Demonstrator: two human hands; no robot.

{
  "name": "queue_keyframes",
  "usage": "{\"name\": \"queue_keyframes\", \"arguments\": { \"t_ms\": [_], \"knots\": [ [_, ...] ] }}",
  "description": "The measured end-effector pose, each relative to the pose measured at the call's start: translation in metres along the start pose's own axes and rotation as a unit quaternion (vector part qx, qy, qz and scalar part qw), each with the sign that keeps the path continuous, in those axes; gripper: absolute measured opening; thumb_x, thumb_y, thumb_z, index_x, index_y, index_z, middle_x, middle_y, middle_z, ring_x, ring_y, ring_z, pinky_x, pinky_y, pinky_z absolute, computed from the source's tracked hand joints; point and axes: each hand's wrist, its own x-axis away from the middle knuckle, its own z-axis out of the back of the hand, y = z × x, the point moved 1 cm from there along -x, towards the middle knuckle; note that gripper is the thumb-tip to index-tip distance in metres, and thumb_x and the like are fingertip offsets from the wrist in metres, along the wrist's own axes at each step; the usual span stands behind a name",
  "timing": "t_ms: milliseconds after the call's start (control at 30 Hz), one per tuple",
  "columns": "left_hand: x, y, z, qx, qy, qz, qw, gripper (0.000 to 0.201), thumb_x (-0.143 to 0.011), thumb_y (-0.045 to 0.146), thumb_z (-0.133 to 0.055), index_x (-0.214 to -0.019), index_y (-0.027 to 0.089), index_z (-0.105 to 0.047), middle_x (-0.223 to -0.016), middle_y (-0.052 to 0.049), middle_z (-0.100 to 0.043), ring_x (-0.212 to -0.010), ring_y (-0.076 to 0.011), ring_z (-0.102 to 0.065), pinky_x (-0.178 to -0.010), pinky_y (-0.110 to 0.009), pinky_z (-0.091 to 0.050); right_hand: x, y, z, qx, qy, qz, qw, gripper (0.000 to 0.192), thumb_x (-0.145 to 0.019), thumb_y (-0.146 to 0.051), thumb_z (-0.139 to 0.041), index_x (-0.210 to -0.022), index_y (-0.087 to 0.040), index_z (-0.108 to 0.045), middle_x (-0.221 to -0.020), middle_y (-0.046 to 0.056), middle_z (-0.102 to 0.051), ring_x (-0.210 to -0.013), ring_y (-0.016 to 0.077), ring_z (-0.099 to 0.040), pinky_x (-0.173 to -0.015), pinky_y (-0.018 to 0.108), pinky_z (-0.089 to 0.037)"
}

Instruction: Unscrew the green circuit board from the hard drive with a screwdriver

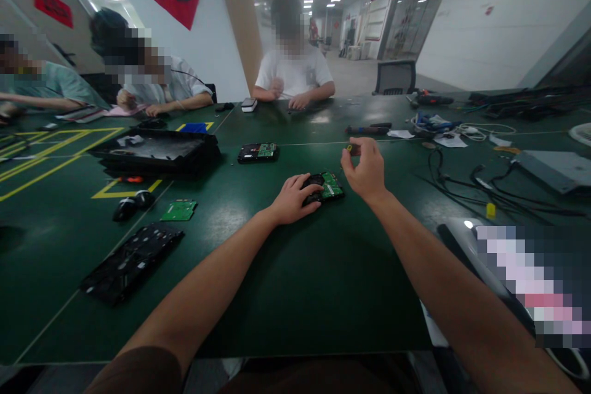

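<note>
A hard drive (pixel 329 186) lies on the green table (pixel 277 271), its green circuit board facing up. My left hand (pixel 294 198) rests on the drive's left end and holds it down. Just above and right of the drive, my right hand (pixel 365 170) is raised, with fingers pinched on a small black and yellow screwdriver (pixel 351 149). Most of the tool is hidden by my fingers.
A second hard drive (pixel 257 152) lies further back. At the left are a black tray (pixel 157 154), a loose green board (pixel 179 210), a black panel (pixel 132 261) and a mouse (pixel 124 209). Cables (pixel 466 178) spread at the right. Three people sit across the table.
</note>
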Motion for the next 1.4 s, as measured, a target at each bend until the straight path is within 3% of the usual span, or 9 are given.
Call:
{"name": "queue_keyframes", "arguments": {
  "t_ms": [133, 267, 467, 700, 867, 1033, 1267, 1400],
  "knots": [
    [-0.0002, 0.0002, 0.0000, -0.012, -0.001, -0.004, 1.000, 0.049, -0.096, 0.049, -0.064, -0.141, 0.032, -0.060, -0.161, -0.012, -0.036, -0.146, -0.0377, -0.035, -0.118, -0.059, -0.033, -0.0002, -0.0012, -0.0013, -0.005, 0.001, -0.017, 1.000, 0.026, -0.095, -0.035, -0.063, -0.115, -0.022, -0.054, -0.106, 0.011, -0.066, -0.094, 0.0264, -0.067, -0.085, 0.046, -0.057],
    [-0.0004, -0.0001, -0.0006, -0.010, 0.001, -0.003, 1.000, 0.049, -0.096, 0.049, -0.064, -0.141, 0.031, -0.061, -0.161, -0.012, -0.036, -0.146, -0.0385, -0.034, -0.119, -0.059, -0.033, 0.0007, -0.0025, -0.0015, -0.005, -0.020, 0.001, 1.000, 0.023, -0.099, -0.032, -0.056, -0.120, -0.022, -0.055, -0.105, 0.010, -0.067, -0.089, 0.0242, -0.067, -0.085, 0.044, -0.056],
    [-0.0005, 0.0005, 0.0010, -0.012, -0.007, 0.000, 1.000, 0.050, -0.095, 0.049, -0.065, -0.142, 0.033, -0.059, -0.162, -0.012, -0.036, -0.147, -0.0380, -0.034, -0.119, -0.059, -0.033, -0.0014, 0.0013, 0.0006, 0.003, 0.009, -0.025, 1.000, 0.020, -0.096, -0.033, -0.060, -0.112, -0.022, -0.055, -0.101, 0.009, -0.066, -0.087, 0.0244, -0.067, -0.083, 0.045, -0.056],
    [-0.0003, 0.0022, 0.0023, -0.013, -0.005, -0.004, 1.000, 0.049, -0.096, 0.049, -0.063, -0.141, 0.031, -0.060, -0.161, -0.012, -0.037, -0.147, -0.0373, -0.034, -0.119, -0.059, -0.033, -0.0011, -0.0007, 0.0009, -0.009, -0.012, -0.001, 1.000, 0.022, -0.098, -0.029, -0.055, -0.120, -0.022, -0.058, -0.111, 0.011, -0.065, -0.094, 0.0248, -0.067, -0.088, 0.046, -0.056],
    [-0.0004, 0.0001, -0.0005, -0.012, -0.004, 0.001, 1.000, 0.050, -0.095, 0.050, -0.064, -0.142, 0.032, -0.060, -0.162, -0.012, -0.035, -0.147, -0.0376, -0.034, -0.119, -0.059, -0.032, -0.0003, 0.0032, 0.0001, 0.000, 0.017, -0.022, 1.000, 0.022, -0.095, -0.033, -0.062, -0.114, -0.022, -0.057, -0.106, 0.010, -0.065, -0.092, 0.0258, -0.066, -0.086, 0.046, -0.056],
    [-0.0005, 0.0003, 0.0003, -0.005, -0.002, -0.003, 1.000, 0.049, -0.095, 0.049, -0.064, -0.141, 0.032, -0.060, -0.162, -0.011, -0.037, -0.147, -0.0375, -0.034, -0.120, -0.059, -0.032, 0.0004, 0.0003, 0.0003, -0.001, -0.010, -0.003, 1.000, 0.023, -0.098, -0.032, -0.056, -0.119, -0.022, -0.057, -0.108, 0.010, -0.065, -0.094, 0.0250, -0.066, -0.087, 0.045, -0.056],
    [-0.0006, 0.0023, 0.0017, -0.012, -0.008, 0.005, 1.000, 0.049, -0.096, 0.051, -0.064, -0.141, 0.033, -0.060, -0.163, -0.010, -0.036, -0.147, -0.0373, -0.034, -0.119, -0.059, -0.033, -0.0007, -0.0037, 0.0011, -0.003, -0.002, -0.028, 1.000, 0.024, -0.095, -0.034, -0.060, -0.115, -0.023, -0.054, -0.102, 0.008, -0.066, -0.088, 0.0240, -0.066, -0.084, 0.044, -0.055],
    [-0.0006, 0.0029, 0.0020, -0.012, -0.007, 0.004, 1.000, 0.049, -0.096, 0.050, -0.064, -0.141, 0.033, -0.060, -0.162, -0.011, -0.036, -0.147, -0.0374, -0.034, -0.119, -0.059, -0.032, 0.0002, -0.0042, 0.0019, 0.006, -0.022, -0.005, 1.000, 0.027, -0.096, -0.029, -0.058, -0.121, -0.022, -0.056, -0.110, 0.011, -0.064, -0.092, 0.0245, -0.065, -0.088, 0.045, -0.054]
  ]
}}
